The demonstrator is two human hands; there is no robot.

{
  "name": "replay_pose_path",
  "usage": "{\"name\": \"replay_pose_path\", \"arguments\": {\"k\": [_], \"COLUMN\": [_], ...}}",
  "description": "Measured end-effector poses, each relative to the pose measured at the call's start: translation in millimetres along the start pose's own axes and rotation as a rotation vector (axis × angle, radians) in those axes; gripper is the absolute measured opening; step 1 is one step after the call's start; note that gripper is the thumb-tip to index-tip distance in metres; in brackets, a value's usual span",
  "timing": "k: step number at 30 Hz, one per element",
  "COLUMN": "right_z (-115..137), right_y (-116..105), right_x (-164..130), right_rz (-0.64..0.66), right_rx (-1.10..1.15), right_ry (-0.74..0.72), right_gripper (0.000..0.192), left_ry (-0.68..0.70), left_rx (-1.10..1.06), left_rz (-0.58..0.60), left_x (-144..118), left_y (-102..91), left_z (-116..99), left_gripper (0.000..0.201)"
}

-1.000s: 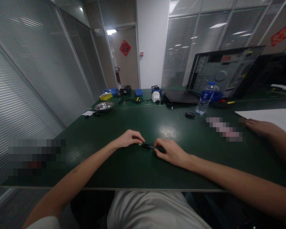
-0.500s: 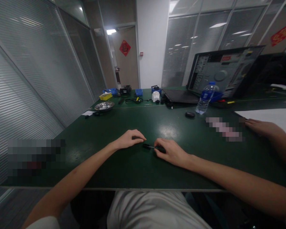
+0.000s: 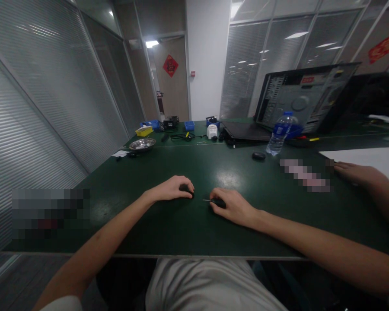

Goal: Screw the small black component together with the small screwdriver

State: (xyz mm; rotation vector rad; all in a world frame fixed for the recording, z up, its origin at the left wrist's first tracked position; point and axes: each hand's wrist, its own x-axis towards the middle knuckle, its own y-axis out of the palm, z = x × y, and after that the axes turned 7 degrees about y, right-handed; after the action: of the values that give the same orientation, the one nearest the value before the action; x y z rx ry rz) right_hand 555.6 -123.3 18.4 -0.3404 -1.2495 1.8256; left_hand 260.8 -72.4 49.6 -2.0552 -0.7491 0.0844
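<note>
My left hand (image 3: 172,188) rests on the green table (image 3: 188,229) with its fingers curled around a small black piece (image 3: 185,188). A short gap to the right, my right hand (image 3: 234,205) grips a small black tool handle (image 3: 218,202) whose thin metal tip (image 3: 206,200) points left toward the left hand. The tip and the black piece are apart. Both forearms lie across the table's near edge.
Another person's hand (image 3: 356,172) lies at the right beside a white sheet (image 3: 372,157). Farther back stand a water bottle (image 3: 278,134), a black round object (image 3: 258,156), an open computer case (image 3: 304,101), a metal bowl (image 3: 141,144) and small blue and yellow bins (image 3: 149,127).
The black piece has come off the tool's tip. My left hand has drawn it left and closed around it, leaving a gap. My right hand has stayed put.
</note>
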Motion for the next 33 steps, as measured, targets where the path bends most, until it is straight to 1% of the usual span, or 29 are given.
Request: {"name": "replay_pose_path", "arguments": {"k": [4, 6, 8, 10, 13, 15, 17, 20, 23, 26, 30, 33], "right_z": [1, 1, 0, -1, -2, -2, -2, -1, -1, -2, -2, -2], "right_y": [-1, -1, 0, 0, 0, 0, 0, -1, -1, 0, 0, 0], "right_x": [0, 0, 0, 0, -1, -1, -1, -1, 0, -1, -2, -2], "right_rz": [-0.001, -0.003, 0.002, 0.005, 0.002, 0.004, 0.006, 0.008, 0.009, 0.005, 0.004, 0.001], "right_rx": [0.002, -0.002, -0.005, -0.007, -0.004, 0.001, 0.003, 0.005, 0.012, 0.009, 0.005, 0.003], "right_ry": [0.002, 0.004, 0.006, 0.007, 0.004, 0.002, 0.001, 0.004, 0.004, 0.001, -0.005, -0.003], "right_gripper": [0.013, 0.014, 0.014, 0.015, 0.014, 0.014, 0.014, 0.015, 0.015, 0.015, 0.015, 0.015], "left_ry": [-0.139, -0.209, -0.299, -0.415, -0.593, -0.676, -0.749, -0.819, -0.87, -0.913, -0.956, -1.009], "left_rx": [0.051, 0.074, 0.11, 0.166, 0.294, 0.392, 0.505, 0.635, 0.7, 0.748, 0.801, 0.851], "left_rz": [-0.031, -0.078, -0.15, -0.236, -0.361, -0.431, -0.496, -0.575, -0.61, -0.617, -0.613, -0.575], "left_x": [-9, -16, -28, -45, -79, -104, -127, -154, -169, -176, -177, -176], "left_y": [-14.7, -25.7, -40.2, -57.2, -83.5, -98.2, -109.0, -117.2, -118.8, -118.1, -117.2, -116.7], "left_z": [21, 37, 57, 81, 114, 133, 146, 157, 160, 161, 160, 158], "left_gripper": [0.024, 0.026, 0.028, 0.031, 0.034, 0.032, 0.027, 0.024, 0.024, 0.025, 0.027, 0.029]}}
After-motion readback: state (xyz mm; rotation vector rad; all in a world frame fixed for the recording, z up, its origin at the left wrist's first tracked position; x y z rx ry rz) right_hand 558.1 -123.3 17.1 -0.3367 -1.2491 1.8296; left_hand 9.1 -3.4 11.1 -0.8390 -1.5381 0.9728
